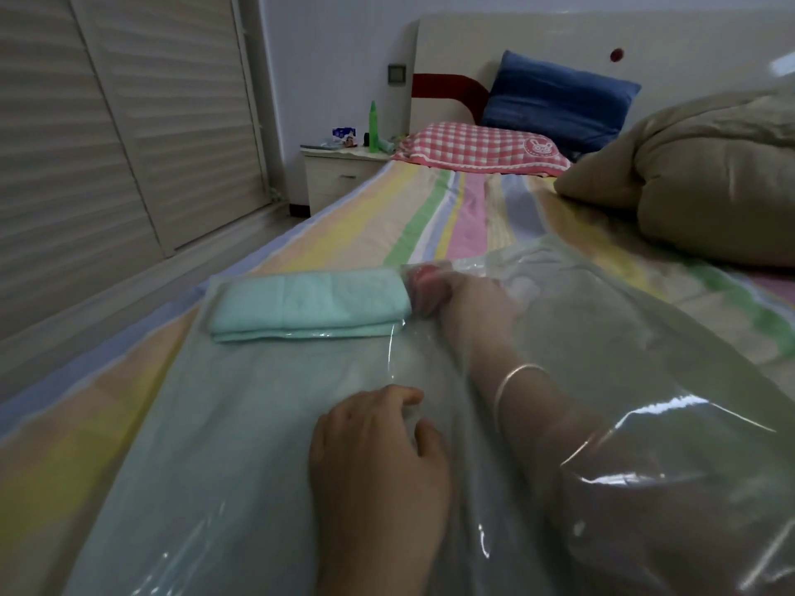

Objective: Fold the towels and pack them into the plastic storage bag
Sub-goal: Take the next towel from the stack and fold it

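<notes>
Inside the bag [241, 445], my right fingers [447, 288] curl round the pink towel [423, 275] beside the green towel [309, 303]; left fingers [400, 397] pinch the bag.

Checked pillow [479, 150] before blue pillow [559, 98]; beige duvet [705, 174] right; green bottle [372, 124] on nightstand [333, 174].

Towel [309, 305] inside bag [215, 423] on bed [365, 217]
</notes>
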`<state>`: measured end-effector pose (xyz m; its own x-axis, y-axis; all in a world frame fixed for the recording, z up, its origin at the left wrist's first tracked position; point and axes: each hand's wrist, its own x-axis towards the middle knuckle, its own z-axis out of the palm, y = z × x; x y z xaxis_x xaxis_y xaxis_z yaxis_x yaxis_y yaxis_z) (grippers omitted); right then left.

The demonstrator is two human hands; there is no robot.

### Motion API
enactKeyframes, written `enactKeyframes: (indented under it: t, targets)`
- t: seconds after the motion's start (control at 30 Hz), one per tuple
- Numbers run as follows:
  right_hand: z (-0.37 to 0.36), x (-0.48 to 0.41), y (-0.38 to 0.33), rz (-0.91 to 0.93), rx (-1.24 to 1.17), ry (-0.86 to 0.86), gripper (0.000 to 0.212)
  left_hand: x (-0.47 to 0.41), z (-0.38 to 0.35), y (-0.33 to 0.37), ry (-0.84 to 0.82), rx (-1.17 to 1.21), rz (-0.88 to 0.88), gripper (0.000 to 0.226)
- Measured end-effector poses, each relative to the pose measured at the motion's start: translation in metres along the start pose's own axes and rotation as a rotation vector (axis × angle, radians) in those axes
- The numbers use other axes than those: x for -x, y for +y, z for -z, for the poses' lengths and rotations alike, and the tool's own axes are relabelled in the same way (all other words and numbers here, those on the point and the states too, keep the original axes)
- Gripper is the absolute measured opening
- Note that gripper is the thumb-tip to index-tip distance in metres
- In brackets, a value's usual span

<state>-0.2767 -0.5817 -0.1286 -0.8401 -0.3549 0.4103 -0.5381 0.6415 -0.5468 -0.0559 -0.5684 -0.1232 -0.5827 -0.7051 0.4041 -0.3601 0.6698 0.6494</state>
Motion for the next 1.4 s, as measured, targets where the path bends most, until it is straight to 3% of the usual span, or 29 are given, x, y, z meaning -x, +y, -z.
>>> enactKeyframes:
  t: [0.07, 0.13, 0.23, 0.33, 0.37, 0.5, 0.57, 0.7, 0.77, 0.87, 0.97, 1.13, 1.3, 1.37, 1.4]
  targets:
    - [-0.006, -0.006, 0.000, 0.164, 0.149, 0.017, 0.026, 0.000, -0.001, -0.002, 0.003, 0.004, 0.011, 0.058]
    - [0.000, -0.001, -0.001, 0.244, 0.178, -0.107, 0.028, 0.000, 0.000, -0.001, -0.020, 0.009, 0.031, 0.058]
    - [0.014, 0.005, 0.008, 0.405, 0.348, -0.139, 0.047, 0.001, 0.000, 0.002, -0.055, 0.003, 0.053, 0.044]
    - [0.025, 0.021, 0.008, 0.317, 0.671, -0.073, 0.050, 0.002, 0.001, 0.004, -0.080, 0.003, 0.051, 0.044]
    - [0.026, 0.026, 0.003, 0.270, 0.682, -0.114, 0.052, 0.002, 0.001, 0.004, -0.084, 0.006, 0.048, 0.044]
    - [-0.004, 0.011, 0.009, 0.117, 0.401, -0.270, 0.056, 0.002, 0.000, 0.003, -0.062, 0.004, 0.023, 0.044]
    - [-0.004, 0.005, 0.014, 0.169, 0.269, -0.246, 0.048, 0.002, -0.002, 0.003, -0.043, -0.003, 0.021, 0.045]
    - [-0.001, 0.004, 0.021, 0.578, 0.038, -0.118, 0.042, 0.002, -0.003, 0.002, -0.053, -0.018, 0.016, 0.048]
    - [0.001, -0.002, 0.024, 0.686, 0.017, -0.080, 0.039, 0.003, -0.003, 0.002, -0.084, -0.035, 0.031, 0.049]
    - [0.001, -0.011, 0.020, 0.570, 0.193, -0.313, 0.065, 0.003, -0.003, 0.003, -0.073, -0.022, 0.022, 0.048]
    - [-0.006, -0.015, 0.015, 0.570, 0.450, -0.378, 0.090, 0.002, -0.004, 0.003, -0.082, -0.036, 0.025, 0.044]
    - [-0.019, -0.013, 0.004, 0.416, 0.585, -0.357, 0.049, 0.002, -0.001, 0.005, -0.139, -0.079, 0.043, 0.046]
    - [-0.012, -0.016, 0.003, 0.385, 0.509, -0.368, 0.055, 0.000, 0.007, 0.013, -0.288, -0.262, 0.101, 0.059]
    - [-0.018, -0.014, -0.004, 0.334, 0.392, -0.334, 0.046, 0.000, 0.010, 0.015, -0.287, -0.271, 0.117, 0.061]
    - [-0.019, -0.012, -0.017, 0.240, 0.350, -0.237, 0.040, 0.000, 0.011, 0.015, -0.281, -0.263, 0.119, 0.061]
